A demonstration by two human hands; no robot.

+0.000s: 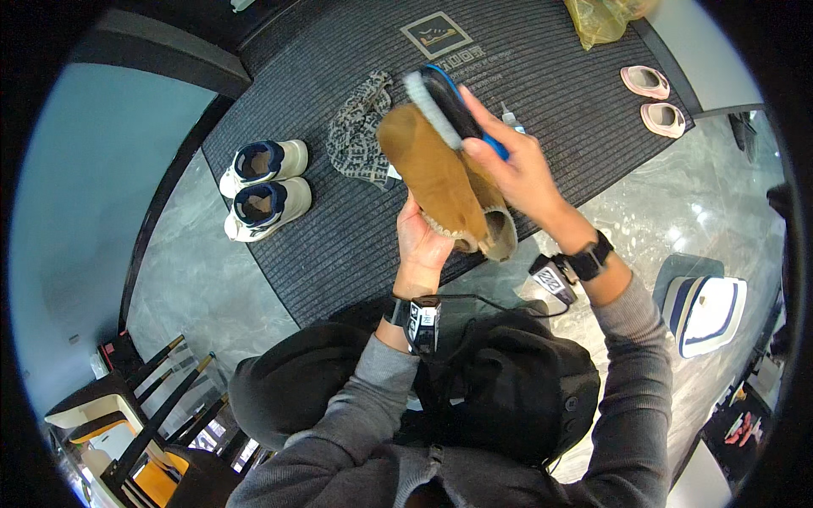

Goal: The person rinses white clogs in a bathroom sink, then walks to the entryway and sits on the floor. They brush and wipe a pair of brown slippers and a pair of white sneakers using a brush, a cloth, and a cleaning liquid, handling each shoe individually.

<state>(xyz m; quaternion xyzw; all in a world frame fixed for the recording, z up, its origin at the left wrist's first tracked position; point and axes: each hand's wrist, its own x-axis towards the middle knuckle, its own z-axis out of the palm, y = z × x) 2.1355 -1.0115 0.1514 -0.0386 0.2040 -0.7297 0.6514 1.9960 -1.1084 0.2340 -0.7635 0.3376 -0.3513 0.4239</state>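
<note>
My left hand (pixel 424 238) supports a tan suede boot (pixel 438 171) from below, its side turned up and its fleecy opening towards me. Beneath and to its right shows a second matching boot (pixel 499 222), partly hidden. My right hand (pixel 517 162) grips a black and blue brush (pixel 454 105); its pale bristles lie against or just over the upper boot's edge, and contact is hard to tell. Behind the boots, a crumpled patterned cloth item (pixel 359 130) lies on the ribbed mat (pixel 317 267). A small bottle (pixel 512 120) is partly hidden behind my right hand.
White sneakers with navy linings (pixel 270 209) stand at the mat's left. Small pink shoes (pixel 662 119) stand at its far right, near a yellow plastic bag (pixel 594 25). A white and navy stool-like object (pixel 708 314) is on the tiled floor at right. A cable joins my wrist devices.
</note>
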